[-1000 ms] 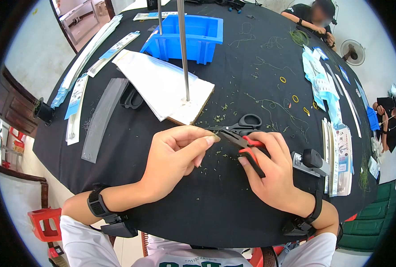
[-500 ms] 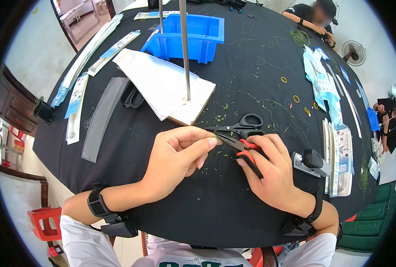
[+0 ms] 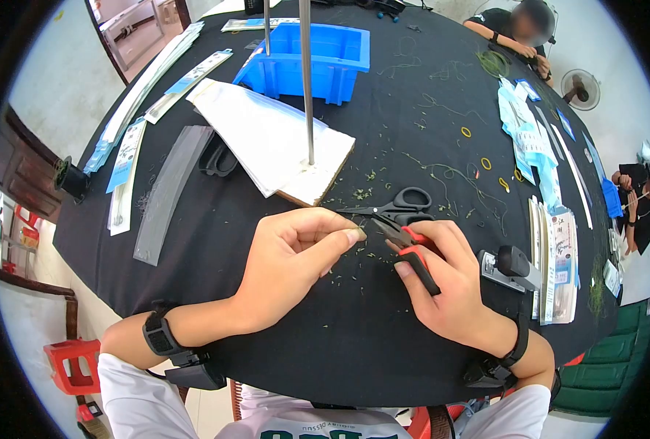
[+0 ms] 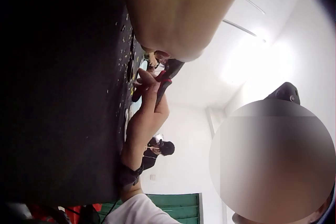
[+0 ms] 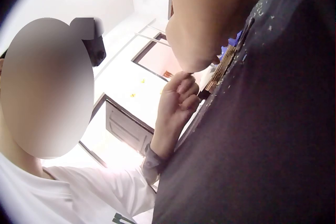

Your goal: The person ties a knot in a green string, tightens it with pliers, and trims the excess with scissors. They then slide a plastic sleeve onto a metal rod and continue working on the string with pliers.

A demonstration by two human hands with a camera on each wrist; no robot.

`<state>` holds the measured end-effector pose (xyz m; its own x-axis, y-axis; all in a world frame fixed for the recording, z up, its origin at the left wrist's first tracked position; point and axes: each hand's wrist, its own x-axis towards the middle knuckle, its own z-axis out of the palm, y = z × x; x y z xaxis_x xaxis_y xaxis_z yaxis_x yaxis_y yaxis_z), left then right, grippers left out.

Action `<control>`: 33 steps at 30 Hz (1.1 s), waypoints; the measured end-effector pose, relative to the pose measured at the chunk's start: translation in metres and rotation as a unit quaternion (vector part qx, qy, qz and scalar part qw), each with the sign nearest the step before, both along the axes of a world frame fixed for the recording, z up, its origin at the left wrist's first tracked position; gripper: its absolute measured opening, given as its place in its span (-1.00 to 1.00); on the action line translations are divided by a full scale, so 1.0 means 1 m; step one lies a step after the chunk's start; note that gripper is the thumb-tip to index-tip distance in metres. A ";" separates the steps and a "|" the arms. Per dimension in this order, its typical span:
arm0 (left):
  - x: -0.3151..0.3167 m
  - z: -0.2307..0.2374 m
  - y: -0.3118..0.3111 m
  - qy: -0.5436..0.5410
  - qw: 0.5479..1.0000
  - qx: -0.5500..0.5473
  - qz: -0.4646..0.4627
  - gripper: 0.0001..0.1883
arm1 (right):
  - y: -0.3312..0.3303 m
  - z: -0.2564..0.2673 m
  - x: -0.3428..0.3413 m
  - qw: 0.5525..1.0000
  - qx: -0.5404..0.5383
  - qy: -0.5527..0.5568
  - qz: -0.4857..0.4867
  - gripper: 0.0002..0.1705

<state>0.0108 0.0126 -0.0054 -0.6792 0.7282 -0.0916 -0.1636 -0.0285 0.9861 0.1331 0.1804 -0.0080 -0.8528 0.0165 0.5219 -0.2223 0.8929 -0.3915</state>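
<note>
My left hand [image 3: 288, 260] pinches a tiny greenish strand [image 3: 361, 228] between thumb and forefinger; the fingertips hide most of it, and I cannot tell its kind. In my right hand [image 3: 446, 282] are pliers [image 3: 421, 269] with red and black handles, gripped around the handles. Their dark jaws stand slightly apart and point at the left fingertips, a short gap away. Just beyond both hands lie black scissors [image 3: 392, 208] on the black cloth. The left wrist view also catches the pliers [image 4: 165, 82] beside the right fingers.
A white-topped board [image 3: 316, 179] carries an upright metal rod, with a blue bin [image 3: 310, 66] behind it. To the right are a stapler [image 3: 504, 271] and stacked printed packets [image 3: 559, 271]. Green clippings, loose line and yellow rings [image 3: 486, 164] are scattered about. Clear sleeves [image 3: 171, 194] lie left.
The pliers' tips first came up to the left fingertips, then drew back to the right, and their jaws parted. My left hand has stayed nearly still, pinching throughout.
</note>
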 end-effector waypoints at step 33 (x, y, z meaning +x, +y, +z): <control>0.000 0.004 -0.002 -0.013 1.000 -0.008 -0.010 -0.87 | -0.002 0.002 0.001 0.997 0.074 -0.011 -0.029 -0.75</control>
